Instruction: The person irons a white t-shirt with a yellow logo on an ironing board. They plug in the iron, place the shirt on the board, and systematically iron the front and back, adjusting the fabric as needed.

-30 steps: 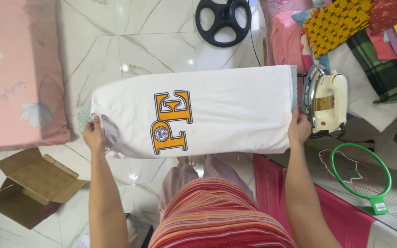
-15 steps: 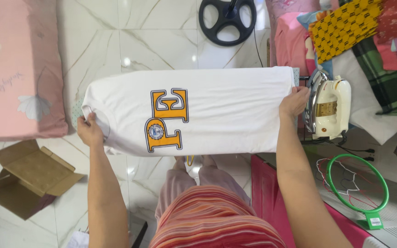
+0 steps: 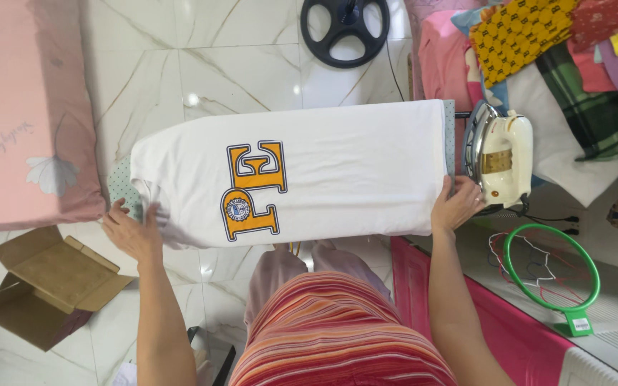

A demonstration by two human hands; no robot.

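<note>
While a white T-shirt (image 3: 337, 171) with big orange letters lies stretched flat along an ironing board (image 3: 119, 187), the person's two hands hold it at opposite ends; the left hand (image 3: 134, 232) rests with fingers spread on the near corner of the shirt at the narrow end of the board, its fingertips pressing the bunched fabric there; the right hand (image 3: 455, 206) grips the edge of the shirt at the wide end, fingers curled over the cloth, just beside a cream-coloured iron (image 3: 506, 159) that sits on its side at that end of the board; only a small dotted patch of the board's cover shows past the shirt near the left hand. Below the board the person's striped orange top (image 3: 337, 336) fills the lower middle of the view. To the left, a pink mattress (image 3: 23, 107) with a flower print lies on the marble floor (image 3: 237, 64), and an open cardboard box (image 3: 51, 282) sits near the left forearm. To the right, a small green hoop with a net (image 3: 552, 268) rests on a pale surface, a pile of coloured clothes (image 3: 538, 50) lies beyond the iron, and a round black fan base (image 3: 345, 28) stands on the floor at the top.
</note>
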